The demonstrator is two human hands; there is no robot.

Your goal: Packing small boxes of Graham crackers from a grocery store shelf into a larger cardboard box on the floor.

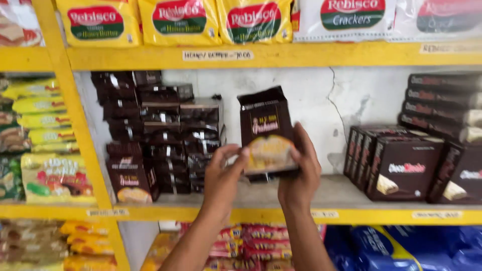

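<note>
Both hands hold one dark brown, glossy plastic snack packet (266,131) upright in front of the middle shelf bay. The left hand (223,175) closes its fingers on the packet's lower left edge. The right hand (301,170) wraps around the lower right side, fingers curled behind and thumb at the front. The packet sits above the grey shelf board (331,193), clear of it, between two stocks of goods. To its left stands a stack of matching dark brown packets (160,135), piled against the white back wall. To its right stand dark brown cardboard boxes (401,168), upright in a row, well apart from the hands. The yellow-painted shelf frame (281,56) runs above, carrying yellow snack bags (175,20). Below the shelf lie red-and-yellow wrapped packs (241,246).
</note>
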